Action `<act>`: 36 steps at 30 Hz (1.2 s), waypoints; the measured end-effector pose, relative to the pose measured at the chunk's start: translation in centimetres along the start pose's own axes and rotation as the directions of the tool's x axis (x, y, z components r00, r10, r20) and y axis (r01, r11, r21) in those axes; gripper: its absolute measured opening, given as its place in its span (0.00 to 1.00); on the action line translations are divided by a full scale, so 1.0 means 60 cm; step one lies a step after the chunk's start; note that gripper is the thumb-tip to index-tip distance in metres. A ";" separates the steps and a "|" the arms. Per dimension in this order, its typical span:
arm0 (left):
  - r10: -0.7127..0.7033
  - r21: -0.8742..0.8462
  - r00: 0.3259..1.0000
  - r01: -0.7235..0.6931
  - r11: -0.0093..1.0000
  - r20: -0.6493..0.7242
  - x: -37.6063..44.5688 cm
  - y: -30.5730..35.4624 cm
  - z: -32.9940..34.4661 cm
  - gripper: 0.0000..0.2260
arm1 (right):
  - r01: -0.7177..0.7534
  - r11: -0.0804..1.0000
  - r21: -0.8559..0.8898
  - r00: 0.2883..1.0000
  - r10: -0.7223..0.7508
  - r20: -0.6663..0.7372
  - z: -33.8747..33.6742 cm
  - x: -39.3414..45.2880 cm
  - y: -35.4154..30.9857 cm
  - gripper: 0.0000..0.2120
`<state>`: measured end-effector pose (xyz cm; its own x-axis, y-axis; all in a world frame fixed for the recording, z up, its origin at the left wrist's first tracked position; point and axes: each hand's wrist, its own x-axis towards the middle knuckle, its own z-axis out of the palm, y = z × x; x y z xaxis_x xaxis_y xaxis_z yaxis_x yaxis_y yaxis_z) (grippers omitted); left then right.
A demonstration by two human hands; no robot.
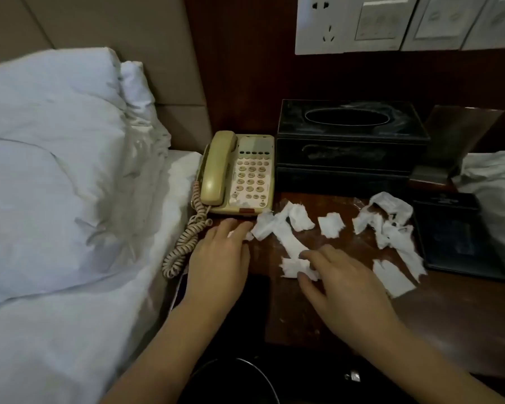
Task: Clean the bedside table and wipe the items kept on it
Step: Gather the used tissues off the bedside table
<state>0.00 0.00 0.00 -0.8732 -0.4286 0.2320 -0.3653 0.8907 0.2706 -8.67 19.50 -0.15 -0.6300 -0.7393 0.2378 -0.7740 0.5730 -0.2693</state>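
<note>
Several torn white tissue scraps [330, 225] lie scattered over the dark wooden bedside table [449, 310]. My left hand [219, 258] lies flat near the table's left front, its straight fingertips touching a scrap just below the beige telephone [239, 173]. My right hand [341, 284] reaches over the middle of the table, fingers and thumb curled onto a crumpled tissue piece [292, 266]. A black tissue box [350, 141] stands behind the scraps.
A bed with white pillow and duvet [56, 170] borders the table on the left. The phone's coiled cord [184, 243] hangs over the table edge. A dark flat case [455, 234] lies at right. A black bin rim [245, 371] sits below. Wall sockets [391, 21] above.
</note>
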 end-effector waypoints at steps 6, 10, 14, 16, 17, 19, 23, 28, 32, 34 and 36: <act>-0.014 0.069 1.000 0.012 0.998 0.025 -0.003 -0.024 0.041 0.16 | -0.017 0.998 -0.063 1.000 0.016 -0.018 0.040 0.001 0.015 0.07; -0.040 0.098 0.999 0.039 0.994 0.009 -0.002 -0.026 0.048 0.14 | -0.049 0.997 -0.052 0.999 0.048 -0.015 0.037 -0.011 0.023 0.02; -0.092 0.088 0.995 0.088 0.992 0.038 0.007 -0.012 0.038 0.09 | -0.035 0.999 -0.028 0.999 0.036 0.026 0.021 -0.022 0.021 0.04; -0.105 0.092 0.993 0.100 0.991 0.053 0.013 -0.009 0.032 0.08 | -0.029 0.999 -0.017 0.999 0.030 0.017 0.011 -0.027 0.017 0.03; -0.098 0.101 0.993 0.092 0.991 0.060 0.014 -0.006 0.028 0.08 | -0.024 0.999 -0.026 1.000 0.024 0.005 0.006 -0.029 0.016 0.02; -0.076 0.091 0.995 0.071 0.993 0.057 0.010 0.002 0.013 0.08 | -0.016 0.999 -0.036 1.000 0.015 -0.022 -0.004 -0.037 0.014 0.01; 0.051 -0.064 0.982 -0.063 0.996 -0.180 -0.038 0.032 -0.038 0.06 | 0.034 0.998 -0.047 0.997 -0.037 -0.070 -0.030 -0.056 0.007 0.04; 0.125 -0.271 0.928 -0.229 0.935 -0.351 -0.205 0.049 -0.091 0.04 | 0.095 0.995 0.021 0.987 -0.091 -0.130 -0.059 -0.098 -0.037 0.02; -0.061 -0.321 0.997 0.040 0.946 -0.053 -0.335 -0.005 -0.026 0.08 | 0.145 0.984 0.105 0.984 -0.132 -0.118 -0.044 -0.158 -0.100 0.01; -0.175 -0.242 0.971 0.212 0.947 0.163 -0.373 -0.036 0.021 0.07 | 0.142 0.982 0.122 0.989 -0.137 -0.048 -0.013 -0.187 -0.121 0.01; -0.201 -0.189 0.941 0.257 0.948 0.271 -0.395 -0.055 0.056 0.06 | 0.113 0.985 0.129 0.992 -0.119 0.039 0.025 -0.211 -0.131 0.01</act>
<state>20.79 7.73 -9.54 -0.8360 -0.5413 -0.0895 -0.5094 0.7053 0.4930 5.45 23.81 -2.47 -0.5307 -0.8153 0.2315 -0.8256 0.4357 -0.3585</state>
